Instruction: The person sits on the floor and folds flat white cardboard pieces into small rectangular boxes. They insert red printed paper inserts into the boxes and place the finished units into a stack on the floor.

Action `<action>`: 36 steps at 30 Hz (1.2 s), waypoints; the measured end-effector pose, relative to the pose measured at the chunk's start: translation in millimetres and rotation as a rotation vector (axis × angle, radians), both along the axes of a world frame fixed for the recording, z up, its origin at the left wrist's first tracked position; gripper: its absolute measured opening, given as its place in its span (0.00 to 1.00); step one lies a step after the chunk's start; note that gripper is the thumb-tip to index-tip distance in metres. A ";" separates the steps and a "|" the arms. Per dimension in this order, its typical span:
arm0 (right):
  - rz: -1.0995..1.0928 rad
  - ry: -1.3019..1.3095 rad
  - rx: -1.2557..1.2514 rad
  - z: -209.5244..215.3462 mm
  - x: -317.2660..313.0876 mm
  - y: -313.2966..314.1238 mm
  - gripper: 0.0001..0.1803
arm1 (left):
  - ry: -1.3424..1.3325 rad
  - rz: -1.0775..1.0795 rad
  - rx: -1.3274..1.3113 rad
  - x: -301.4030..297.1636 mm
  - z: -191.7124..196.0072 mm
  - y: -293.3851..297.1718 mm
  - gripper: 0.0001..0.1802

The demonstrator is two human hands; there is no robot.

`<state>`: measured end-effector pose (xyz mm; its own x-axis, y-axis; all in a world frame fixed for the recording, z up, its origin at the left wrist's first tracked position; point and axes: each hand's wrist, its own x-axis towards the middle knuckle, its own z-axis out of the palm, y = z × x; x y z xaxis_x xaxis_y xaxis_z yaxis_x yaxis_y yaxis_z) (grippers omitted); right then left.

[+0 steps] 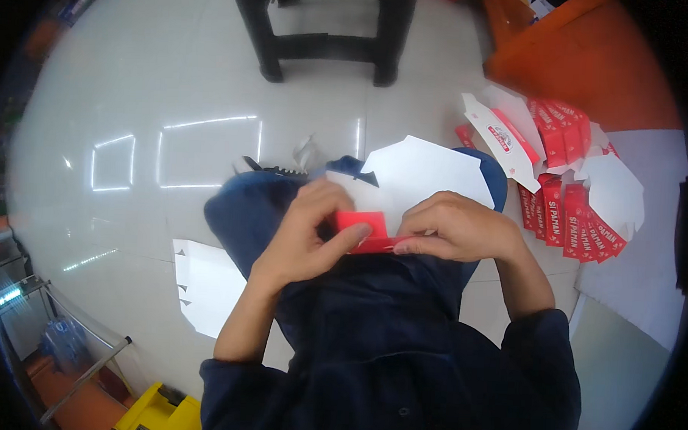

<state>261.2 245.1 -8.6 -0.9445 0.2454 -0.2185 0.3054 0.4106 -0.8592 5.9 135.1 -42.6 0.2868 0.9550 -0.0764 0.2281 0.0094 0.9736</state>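
Observation:
Across my lap lies a partly folded paper food carton [429, 169], white inside, with a red outer side showing at its near edge. My left hand [313, 229] is closed on its left part, the thumb pressing a red flap and the fingers behind a raised white panel. At the near right edge, my right hand [457, 230] pinches the red strip between thumb and curled fingers. The large white panel with cut corners spreads over my right knee, beyond the hands. Some folds under my fingers are hidden.
Red and white folded cartons [562, 139] lie bunched at my right by an orange cabinet [584, 68]. A flat white carton blank [209, 286] is on the floor to my left. Ahead stands a black stool [327, 48]. A yellow case [155, 413] sits near a metal rack, lower left.

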 end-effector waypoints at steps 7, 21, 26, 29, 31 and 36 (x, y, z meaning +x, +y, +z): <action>0.046 -0.094 -0.214 -20.9 -0.3 19.3 0.14 | -0.225 -0.278 0.016 -34.0 0.5 -14.3 0.04; -0.093 0.023 -0.355 -14.8 -14.0 10.2 0.14 | 0.296 0.293 0.500 21.8 -4.7 -17.4 0.13; -0.091 -0.064 -0.379 3.9 -22.0 11.8 0.20 | 0.261 0.420 0.531 22.1 -14.3 -21.7 0.14; -0.062 -0.043 -0.374 3.1 -24.5 12.2 0.21 | 0.271 0.378 0.515 23.9 -11.5 -21.5 0.14; -0.056 -0.006 -0.373 0.9 -25.1 11.4 0.20 | 0.292 0.273 0.511 23.6 -7.0 -19.3 0.13; -0.024 0.057 -0.280 -0.9 -32.9 10.0 0.19 | 0.340 0.022 0.369 18.3 7.5 -13.3 0.07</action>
